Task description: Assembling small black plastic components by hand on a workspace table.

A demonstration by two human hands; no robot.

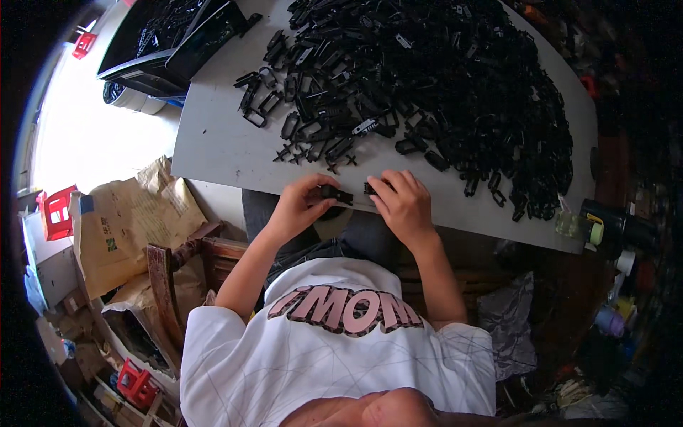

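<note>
My left fingers (314, 182) pinch a black part (337, 194), right fingers (384, 191) a smaller piece (368, 188), by the tabletop's (228, 146) near edge: likely light, stiff; grip sides.

Light grey table (226, 153), top bare along the left side and most of the front strip. Large heap of black plastic parts (462, 85) across the far and right portion, densest at right, thinning leftward. Hollow oblong frames (247, 96) loose along the left fringe. Small black crosses (283, 153) grouped near the front edge. Tiny dark speck (205, 131) at far left.
</note>
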